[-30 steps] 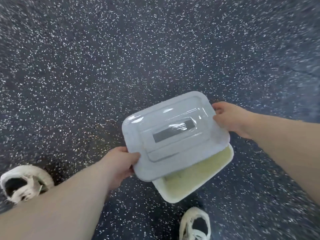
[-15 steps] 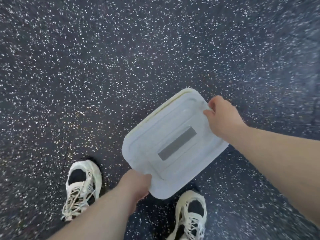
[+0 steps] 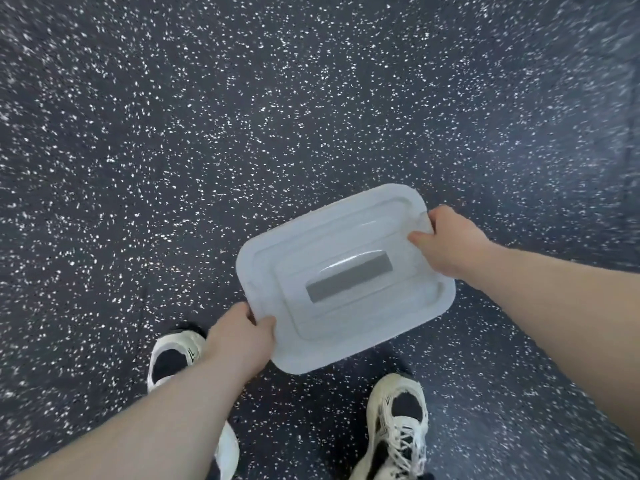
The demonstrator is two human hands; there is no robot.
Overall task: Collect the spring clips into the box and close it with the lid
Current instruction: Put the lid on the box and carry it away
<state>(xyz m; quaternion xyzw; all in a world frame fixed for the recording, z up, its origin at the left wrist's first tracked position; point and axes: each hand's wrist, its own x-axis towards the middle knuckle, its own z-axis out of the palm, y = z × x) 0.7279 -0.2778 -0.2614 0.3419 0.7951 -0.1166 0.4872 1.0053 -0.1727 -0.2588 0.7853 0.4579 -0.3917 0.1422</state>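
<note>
the white lid (image 3: 346, 271) fills the middle of the head view, seen from above and turned a little so its long side runs from lower left to upper right. it has rounded corners, 2 raised steps around the edge and a grey rectangular strip (image 3: 349, 278) across its centre with a clear curved ridge over it. the lid covers everything beneath it, so the box cannot be seen, and no spring clips show anywhere; whether the lid is pressed fully home cannot be told.

the left hand (image 3: 239, 336) grips the lid's lower left corner, thumb lying on top of the rim and the other fingers curled under the edge out of sight. the right hand (image 3: 450, 242) grips the opposite upper right corner, thumb pressed on the top face and the fingers wrapped over the rim. both hands are closed on the lid, 1 at each diagonal corner, with bare forearms reaching in from the bottom left and the right edge.

below is a dark floor (image 3: 242, 116) speckled with white flecks. 2 white shoes with dark openings stand on it: the left shoe (image 3: 173, 358) partly hidden behind the left forearm, the right shoe (image 3: 398, 420) just below the lid's near edge. the lid is above the floor between the 2 shoes and slightly ahead of them; whether it rests on the floor or is held up cannot be told.
</note>
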